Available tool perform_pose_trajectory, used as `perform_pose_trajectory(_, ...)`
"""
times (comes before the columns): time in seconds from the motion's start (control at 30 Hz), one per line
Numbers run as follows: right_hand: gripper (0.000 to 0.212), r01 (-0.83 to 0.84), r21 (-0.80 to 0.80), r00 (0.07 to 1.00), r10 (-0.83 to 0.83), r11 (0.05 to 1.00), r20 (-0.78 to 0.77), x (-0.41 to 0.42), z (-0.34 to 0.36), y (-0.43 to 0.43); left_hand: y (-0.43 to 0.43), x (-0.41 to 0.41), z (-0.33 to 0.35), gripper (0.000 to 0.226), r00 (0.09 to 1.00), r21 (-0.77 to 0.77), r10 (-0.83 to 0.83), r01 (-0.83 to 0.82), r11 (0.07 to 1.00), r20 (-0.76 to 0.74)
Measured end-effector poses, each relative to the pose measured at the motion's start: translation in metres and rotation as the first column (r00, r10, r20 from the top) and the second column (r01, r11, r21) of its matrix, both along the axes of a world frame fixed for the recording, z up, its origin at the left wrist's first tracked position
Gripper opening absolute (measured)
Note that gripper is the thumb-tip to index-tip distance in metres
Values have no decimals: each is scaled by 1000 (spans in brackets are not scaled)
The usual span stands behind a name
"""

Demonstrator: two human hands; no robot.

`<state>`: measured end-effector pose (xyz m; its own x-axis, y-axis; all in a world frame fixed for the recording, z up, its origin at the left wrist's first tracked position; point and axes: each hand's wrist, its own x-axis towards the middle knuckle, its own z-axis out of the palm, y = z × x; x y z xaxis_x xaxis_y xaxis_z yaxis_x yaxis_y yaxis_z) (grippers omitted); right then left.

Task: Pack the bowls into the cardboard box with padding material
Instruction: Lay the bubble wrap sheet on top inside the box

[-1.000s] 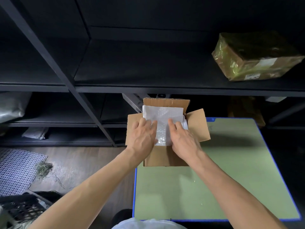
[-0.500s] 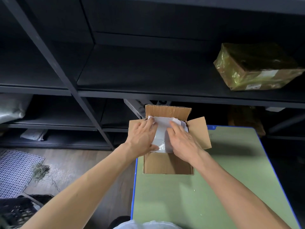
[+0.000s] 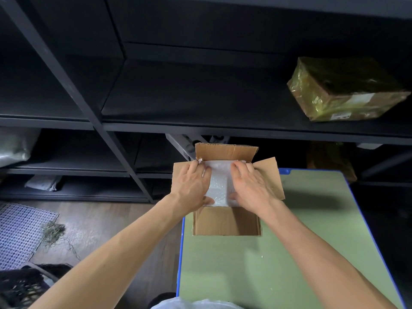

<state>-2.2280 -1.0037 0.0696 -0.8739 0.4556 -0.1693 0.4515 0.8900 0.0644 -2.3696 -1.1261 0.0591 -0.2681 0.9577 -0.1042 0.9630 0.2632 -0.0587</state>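
Observation:
An open cardboard box (image 3: 226, 220) stands at the far left corner of the green table (image 3: 267, 264), flaps spread outward. White bubble-wrap padding (image 3: 219, 181) fills its opening. My left hand (image 3: 191, 184) lies flat on the padding's left side, fingers toward the back flap. On the padding's right side rests my right hand (image 3: 250, 186), thumb at the near edge. Both hands press on the padding. No bowl is visible; whatever lies under the padding is hidden.
Dark metal shelving (image 3: 156, 126) rises just behind the box. A parcel wrapped in yellowish film (image 3: 343, 90) sits on the upper right shelf. On the floor at left are a white mesh mat (image 3: 20, 233) and a black crate (image 3: 20, 286).
My hands have spread apart to the padding's left and right sides and pushed it down flat into the box. The camera view has shifted a little.

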Motion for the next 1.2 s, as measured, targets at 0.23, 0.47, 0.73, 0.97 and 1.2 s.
perform_pose_trajectory(0.23, 79, -4, -15, 1000, 4, 1000, 18, -3, 1, 10, 10, -9, 10, 91, 998, -42, 45, -44, 998, 37)
perform_pose_trajectory(0.47, 80, 19, -43, 998, -16, 999, 57, -7, 2, 19, 17, -6, 12, 89, 995, -132, 76, -84, 988, -60)
perform_pose_trajectory(0.73, 77, 27, -68, 997, -22, 997, 77, -11, 4, 21, 19, -14, 12, 92, 978, -224, 164, -133, 965, 129)
perform_pose_trajectory(0.97, 91, -22, -118, 995, 33, 993, 91, 4, 10, 27, 5, -16, 8, 110, 995, -244, 55, -32, 969, 87)
perform_pose_trajectory(1.2, 105, -41, -178, 984, 71, 983, 164, 8, 15, 36, 18, -32, 27, 111, 981, -450, 31, 60, 891, 194)
